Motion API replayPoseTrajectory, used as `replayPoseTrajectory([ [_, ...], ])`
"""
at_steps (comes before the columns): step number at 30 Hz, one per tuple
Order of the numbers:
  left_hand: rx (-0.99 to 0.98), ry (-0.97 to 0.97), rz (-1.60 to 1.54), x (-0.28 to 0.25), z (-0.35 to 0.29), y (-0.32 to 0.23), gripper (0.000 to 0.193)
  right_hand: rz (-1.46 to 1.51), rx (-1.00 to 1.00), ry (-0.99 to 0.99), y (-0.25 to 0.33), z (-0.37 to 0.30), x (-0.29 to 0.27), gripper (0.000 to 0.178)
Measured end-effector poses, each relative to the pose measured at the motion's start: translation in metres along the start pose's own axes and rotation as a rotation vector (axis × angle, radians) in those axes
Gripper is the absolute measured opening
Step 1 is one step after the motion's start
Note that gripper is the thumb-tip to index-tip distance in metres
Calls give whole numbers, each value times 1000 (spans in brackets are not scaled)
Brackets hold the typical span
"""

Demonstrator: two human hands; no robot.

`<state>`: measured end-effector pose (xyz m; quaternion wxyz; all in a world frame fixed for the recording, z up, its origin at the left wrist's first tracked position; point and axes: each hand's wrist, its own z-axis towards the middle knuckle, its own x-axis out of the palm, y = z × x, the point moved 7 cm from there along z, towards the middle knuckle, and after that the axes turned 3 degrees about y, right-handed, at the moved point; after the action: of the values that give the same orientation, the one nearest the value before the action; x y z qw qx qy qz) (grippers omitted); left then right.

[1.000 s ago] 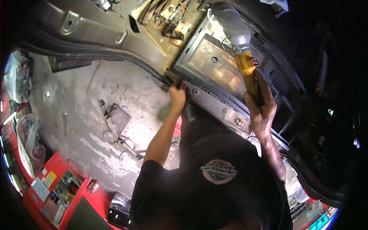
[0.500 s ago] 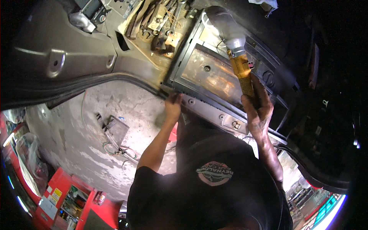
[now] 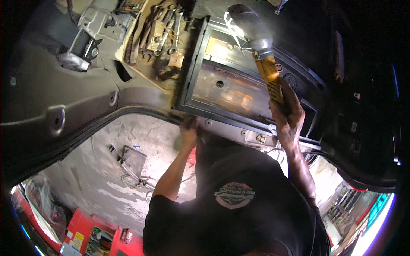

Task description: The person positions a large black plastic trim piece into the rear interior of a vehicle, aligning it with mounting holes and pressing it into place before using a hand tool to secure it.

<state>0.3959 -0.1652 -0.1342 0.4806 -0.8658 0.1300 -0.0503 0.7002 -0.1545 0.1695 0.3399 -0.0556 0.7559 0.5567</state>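
Observation:
My right hand (image 3: pixel 290 117) is wrapped round the yellow ribbed handle of a work light (image 3: pixel 267 68). The lamp's bulbous head points away from me over a black rectangular frame (image 3: pixel 188 87). Inside that frame lies a shiny flat panel (image 3: pixel 228 91) with a small round dark spot on it. My left hand (image 3: pixel 188 128) is curled against the metal sill (image 3: pixel 230 131) of the car's open trunk, near the frame's near left corner. Its fingertips are partly hidden at the edge.
Several wrenches (image 3: pixel 164 36) and other tools lie in a tray-like recess beyond the left hand. A latch (image 3: pixel 260 138) sits on the sill. On the concrete floor below are a dark flat object (image 3: pixel 133 160) and hoses. A red cabinet (image 3: pixel 85 226) stands at the lower left.
My view has shifted, so the trunk and tools appear lower and further left. The work light stays in my right hand, and my left hand stays at the sill.

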Motion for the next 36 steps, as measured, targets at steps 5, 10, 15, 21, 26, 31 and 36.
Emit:
replayPoseTrajectory([
  [5, -55, -93, -124, -6, 1, 9, 17, 20, -12, -13, 3, 3, 0, 55],
  [10, 167, -82, 11, -3, -4, 1, 18, 46, 0, -21, -2, 0, -1, 57],
  [15, -139, 41, -152, -5, 0, 24, 33, 35, 19, 26, -1, 0, 6, 57],
  [21, -134, -23, 165, -13, 4, 40, 46, 48, -116, 82, 19, 5, 29, 54],
  [26, -130, -54, 55, -10, 2, 36, 42, -2, -100, 171, 25, 6, 34, 57],
  [31, -68, -29, -61, -3, -3, 3, 33, 48, -85, 123, 15, 8, 33, 56],
  [36, -59, -71, -32, -5, -4, 1, 27, 28, -48, 87, 10, 11, 27, 57],
])
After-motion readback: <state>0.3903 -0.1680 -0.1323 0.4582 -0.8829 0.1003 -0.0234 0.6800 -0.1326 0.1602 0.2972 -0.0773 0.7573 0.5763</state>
